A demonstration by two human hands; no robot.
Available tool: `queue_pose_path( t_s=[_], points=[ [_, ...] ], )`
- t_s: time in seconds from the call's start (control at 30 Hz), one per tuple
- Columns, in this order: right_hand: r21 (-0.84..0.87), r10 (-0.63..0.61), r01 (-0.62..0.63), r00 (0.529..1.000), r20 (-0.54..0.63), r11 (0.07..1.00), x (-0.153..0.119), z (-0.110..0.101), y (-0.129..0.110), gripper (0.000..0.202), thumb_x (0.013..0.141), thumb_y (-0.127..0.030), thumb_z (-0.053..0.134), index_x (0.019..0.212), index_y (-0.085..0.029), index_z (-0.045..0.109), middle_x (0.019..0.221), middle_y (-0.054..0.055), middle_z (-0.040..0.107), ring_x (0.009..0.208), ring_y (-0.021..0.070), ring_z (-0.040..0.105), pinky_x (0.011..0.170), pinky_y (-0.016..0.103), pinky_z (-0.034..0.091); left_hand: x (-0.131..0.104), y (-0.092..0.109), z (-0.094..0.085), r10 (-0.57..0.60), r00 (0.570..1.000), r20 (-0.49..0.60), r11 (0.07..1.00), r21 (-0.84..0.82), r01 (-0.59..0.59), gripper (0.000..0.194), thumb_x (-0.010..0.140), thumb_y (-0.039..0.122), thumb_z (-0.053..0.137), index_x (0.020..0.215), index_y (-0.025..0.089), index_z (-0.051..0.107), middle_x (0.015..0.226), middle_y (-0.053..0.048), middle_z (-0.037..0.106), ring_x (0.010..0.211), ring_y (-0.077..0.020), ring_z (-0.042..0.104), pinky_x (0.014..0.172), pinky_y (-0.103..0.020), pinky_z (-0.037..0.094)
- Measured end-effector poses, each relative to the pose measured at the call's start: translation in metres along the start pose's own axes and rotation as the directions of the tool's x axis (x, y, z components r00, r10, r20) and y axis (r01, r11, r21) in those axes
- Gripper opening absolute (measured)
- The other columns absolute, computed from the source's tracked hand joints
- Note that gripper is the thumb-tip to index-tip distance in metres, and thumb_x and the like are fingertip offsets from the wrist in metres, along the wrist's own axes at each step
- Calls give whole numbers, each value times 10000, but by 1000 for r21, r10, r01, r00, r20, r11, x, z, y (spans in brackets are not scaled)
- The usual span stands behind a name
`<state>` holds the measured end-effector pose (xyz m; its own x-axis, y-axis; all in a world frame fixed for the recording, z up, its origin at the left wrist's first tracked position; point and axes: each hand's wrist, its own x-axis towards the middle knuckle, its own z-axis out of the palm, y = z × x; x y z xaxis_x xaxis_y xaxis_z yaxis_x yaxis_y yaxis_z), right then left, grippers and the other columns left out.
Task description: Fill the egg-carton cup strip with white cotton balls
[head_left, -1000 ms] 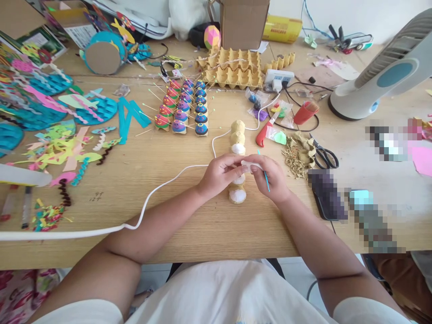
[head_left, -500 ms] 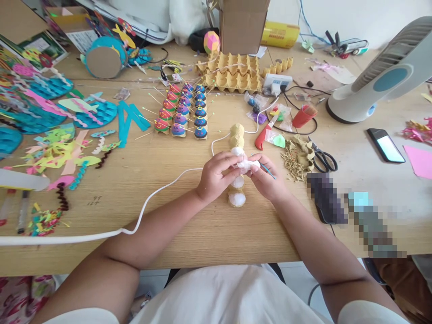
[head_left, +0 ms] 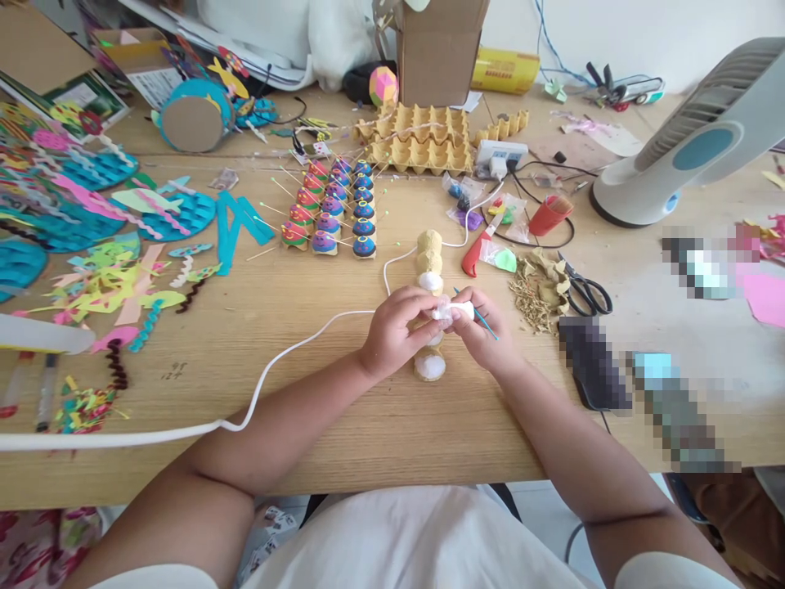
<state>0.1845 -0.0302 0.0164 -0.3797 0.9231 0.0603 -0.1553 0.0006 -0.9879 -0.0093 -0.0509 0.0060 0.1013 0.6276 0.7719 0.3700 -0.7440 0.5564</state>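
Note:
In front of me my left hand [head_left: 391,334] and my right hand [head_left: 491,342] meet, both closed on a lump of soft white clay [head_left: 462,310]. A clear, wrinkled film, perhaps a plastic bag, shows at the left fingertips. Between the right fingers a thin blue stick [head_left: 488,325] slants downward. Under the hands lies a strip of egg carton [head_left: 430,244] with a row of bumps. White material covers the bump [head_left: 430,282] just beyond the fingers and the nearest one [head_left: 430,365]; the middle bumps are mostly hidden by my hands.
Painted egg-carton rows with sticks [head_left: 329,221] stand ahead left, before egg trays [head_left: 423,139]. A white cable [head_left: 275,348] crosses by my left arm. Rightward lie a red-handled cutter [head_left: 473,256], carton scraps [head_left: 543,282], scissors [head_left: 589,290] and a fan [head_left: 680,147]. Paper cutouts [head_left: 110,282] spread leftward.
The white lump between my fingers has turned slightly and looks smoother at its right end. Both hands remain over the strip. The whole view has shifted a little.

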Motion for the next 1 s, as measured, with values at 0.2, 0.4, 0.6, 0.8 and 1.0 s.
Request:
queue_pose_path(
  t_s=[0.2, 0.4, 0.6, 0.8, 1.0],
  points=[
    [-65, -51, 47, 997, -62, 997, 5, 3, 0, 644, 875, -867, 753, 833, -231, 663, 624, -31, 651, 565, 108, 525, 577, 269, 404, -1, -5, -5, 73, 997, -32, 987, 148, -68, 145, 1020, 271, 817, 1160, 246, 789, 1144, -51, 786, 1054, -186, 757, 940, -340, 629],
    [164, 181, -194, 979, 88, 967, 7, 0, -3, 615, 746, -783, 931, 779, -208, 716, 634, -11, 696, 567, 96, 559, 567, 234, 426, 1, -8, -7, 163, 986, -16, 960, 233, -155, 170, 1043, 299, 790, 1212, 287, 802, 1134, -45, 774, 1080, -198, 716, 982, -376, 597],
    [398, 245, -258, 966, 85, 880, 4, 6, -2, 464, 691, -523, 1069, 856, -223, 755, 665, -53, 684, 630, 90, 618, 653, 224, 546, 1, -9, -5, 181, 983, -23, 945, 282, -167, 211, 1046, 347, 784, 1246, 281, 784, 1222, -73, 773, 1224, -242, 676, 1110, -448, 566],
    [407, 227, -213, 974, 13, 888, 3, 8, 1, 516, 643, -504, 1093, 866, -244, 707, 786, -54, 716, 691, 93, 628, 675, 228, 543, -2, -9, -3, 144, 990, -11, 946, 295, -134, 249, 1041, 409, 784, 1262, 298, 756, 1327, -85, 762, 1330, -273, 662, 1169, -508, 557],
    [82, 31, -28, 999, -28, 996, -1, 8, -3, 561, 771, -733, 945, 857, -241, 689, 682, -55, 599, 618, 104, 498, 592, 253, 422, -3, -1, -2, 116, 993, -22, 953, 283, -106, 247, 1065, 476, 736, 1227, 290, 753, 1309, -94, 768, 1307, -273, 688, 1156, -507, 570]
  ],
)
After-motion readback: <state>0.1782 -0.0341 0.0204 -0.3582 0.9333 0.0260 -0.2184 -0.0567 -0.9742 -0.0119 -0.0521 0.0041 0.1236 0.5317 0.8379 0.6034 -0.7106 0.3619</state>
